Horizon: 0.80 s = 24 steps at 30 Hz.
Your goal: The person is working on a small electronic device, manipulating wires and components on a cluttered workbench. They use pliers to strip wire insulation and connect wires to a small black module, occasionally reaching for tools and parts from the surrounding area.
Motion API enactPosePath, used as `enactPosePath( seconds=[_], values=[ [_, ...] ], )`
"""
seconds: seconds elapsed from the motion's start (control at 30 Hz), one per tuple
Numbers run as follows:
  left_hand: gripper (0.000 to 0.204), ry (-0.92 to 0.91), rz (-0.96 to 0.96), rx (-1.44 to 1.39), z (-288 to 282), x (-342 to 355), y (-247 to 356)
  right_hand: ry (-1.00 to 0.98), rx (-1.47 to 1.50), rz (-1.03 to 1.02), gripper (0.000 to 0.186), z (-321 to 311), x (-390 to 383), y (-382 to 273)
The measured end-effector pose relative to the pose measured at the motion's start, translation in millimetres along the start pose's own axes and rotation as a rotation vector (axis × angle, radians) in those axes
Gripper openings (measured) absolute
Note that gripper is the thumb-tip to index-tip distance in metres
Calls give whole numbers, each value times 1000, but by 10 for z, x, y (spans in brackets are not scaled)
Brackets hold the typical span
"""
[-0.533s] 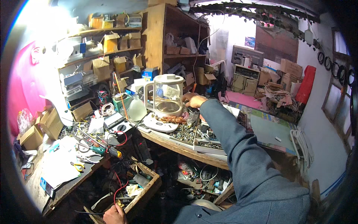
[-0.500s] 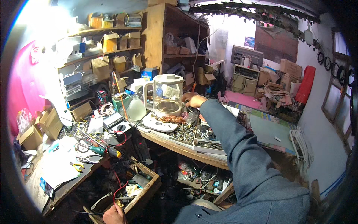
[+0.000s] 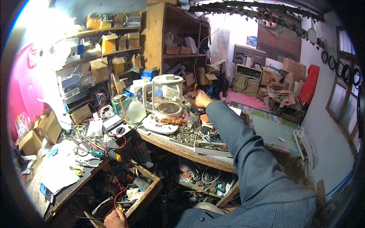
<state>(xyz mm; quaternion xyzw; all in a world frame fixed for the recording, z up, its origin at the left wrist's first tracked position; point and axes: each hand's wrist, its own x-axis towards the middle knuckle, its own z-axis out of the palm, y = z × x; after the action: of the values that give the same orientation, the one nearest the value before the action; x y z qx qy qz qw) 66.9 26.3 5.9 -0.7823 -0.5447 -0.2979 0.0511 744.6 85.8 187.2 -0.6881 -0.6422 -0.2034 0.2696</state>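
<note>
At the bottom edge my left hand (image 3: 116, 219) is closed round the end of a red test lead (image 3: 121, 193), beside an open wooden drawer (image 3: 146, 195). A black lead also runs to this hand. My right arm reaches across the bench. Beyond the glass jug, my right hand (image 3: 200, 98) has bent fingers; what is in them, if anything, is hidden. A thin orange piece (image 3: 195, 86) stands up just by its fingers. The clear jug (image 3: 167, 97) has a white lid and handle. A multimeter (image 3: 118, 127) lies left of the jug.
Small metal parts (image 3: 186, 136) litter the bench around a white base (image 3: 159, 125) and copper-coloured wire (image 3: 173, 121). A cloudy plastic bottle (image 3: 135, 110) stands beside the jug. Yellow-handled pliers (image 3: 77, 171) lie on the left table. Box-filled shelves (image 3: 104, 32) rise behind.
My right hand has drawn slightly to the right and up, away from the jug. The whole view has shifted a little. My left hand stays with the red lead.
</note>
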Motion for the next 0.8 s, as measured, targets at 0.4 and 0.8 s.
enactPosePath(
  seconds=[0.4, 0.8],
  values=[
    [35, -35, -31, 7, -12, -10, 4, -78, -127, 42, 49, 59, 0, -60],
    [32, 14, 0, 10, 1, -38, -29, -309, -125, 102, 51, 25, 18, -291]
  ],
)
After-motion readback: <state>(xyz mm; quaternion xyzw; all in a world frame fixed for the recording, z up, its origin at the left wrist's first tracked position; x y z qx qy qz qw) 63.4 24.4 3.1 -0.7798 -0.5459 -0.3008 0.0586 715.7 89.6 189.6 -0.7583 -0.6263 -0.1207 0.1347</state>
